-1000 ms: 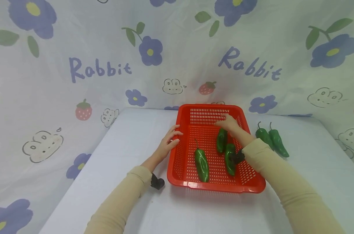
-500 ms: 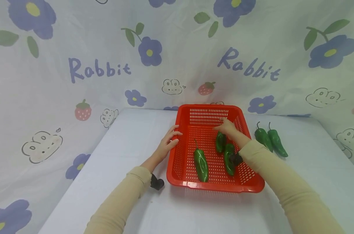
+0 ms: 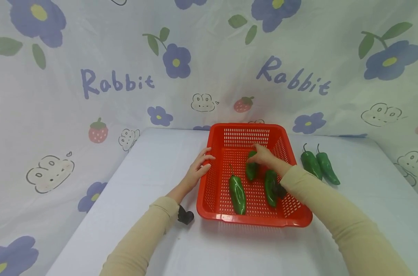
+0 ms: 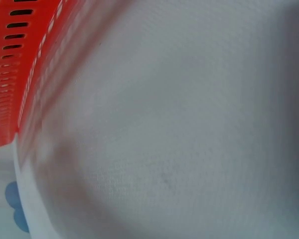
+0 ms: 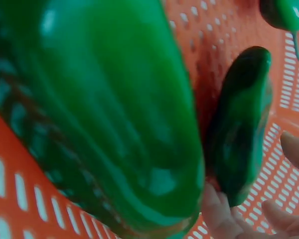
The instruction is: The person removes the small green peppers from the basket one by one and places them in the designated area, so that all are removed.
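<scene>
In the head view, my right hand (image 3: 265, 156) reaches into the red plastic basket (image 3: 250, 219). Its spread fingers straddle the far end of a green pepper (image 3: 251, 171). The right wrist view has a finger touching this pepper (image 5: 239, 129), with a gap between the pepper and another finger. My left hand (image 3: 196, 168) rests loosely on the basket's left rim, fingertips just inside it. A second pepper (image 3: 270, 188) lies partly behind the dark wrist camera. To the left sits a third pepper (image 3: 237, 194), its stem pointing away.
On the white table (image 3: 160, 165), right of the basket, two more green peppers (image 3: 311, 163) lie side by side, stems away from me. A printed cloth (image 3: 119, 46) hangs behind the table. The left wrist view catches the basket's slotted outer wall (image 4: 12, 64).
My right hand has come down and slightly left, nearer to me. The pepper under it has shifted left, away from the second pepper. My left hand stays on the rim.
</scene>
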A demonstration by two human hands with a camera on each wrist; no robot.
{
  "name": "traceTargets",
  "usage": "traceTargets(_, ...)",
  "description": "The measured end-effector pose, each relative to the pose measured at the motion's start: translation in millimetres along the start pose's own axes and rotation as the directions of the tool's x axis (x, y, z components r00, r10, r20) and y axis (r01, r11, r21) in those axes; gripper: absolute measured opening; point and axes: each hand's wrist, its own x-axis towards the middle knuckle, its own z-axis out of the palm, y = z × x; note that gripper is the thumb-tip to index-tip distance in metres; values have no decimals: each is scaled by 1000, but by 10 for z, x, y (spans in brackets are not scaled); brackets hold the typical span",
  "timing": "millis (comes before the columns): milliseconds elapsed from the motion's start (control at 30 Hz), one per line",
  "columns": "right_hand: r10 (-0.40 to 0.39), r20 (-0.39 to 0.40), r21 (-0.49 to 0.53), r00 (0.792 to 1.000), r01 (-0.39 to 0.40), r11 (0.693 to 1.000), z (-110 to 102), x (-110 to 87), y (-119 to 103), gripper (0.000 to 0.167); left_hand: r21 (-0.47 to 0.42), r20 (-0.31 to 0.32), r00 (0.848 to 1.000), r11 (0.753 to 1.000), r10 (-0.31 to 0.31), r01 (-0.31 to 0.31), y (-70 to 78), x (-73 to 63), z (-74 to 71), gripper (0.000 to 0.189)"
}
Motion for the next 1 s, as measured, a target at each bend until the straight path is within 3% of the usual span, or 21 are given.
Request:
traceTargets(200,-64,51,-76,997,68,995,88,0,-13,73,-3,-4,1000,1000,7,-7,0,-3,-1,30)
traceTargets(400,-72,97,-95,993,81,992,164,-14,-33,74,-4,0,1000,1000,-9,9,-7,4,2,30)
traceTargets(1000,-152,113,-221,982,174,960,308,-3,-53,69,-24,-1,1000,1000,-10,10,13,12,17,33)
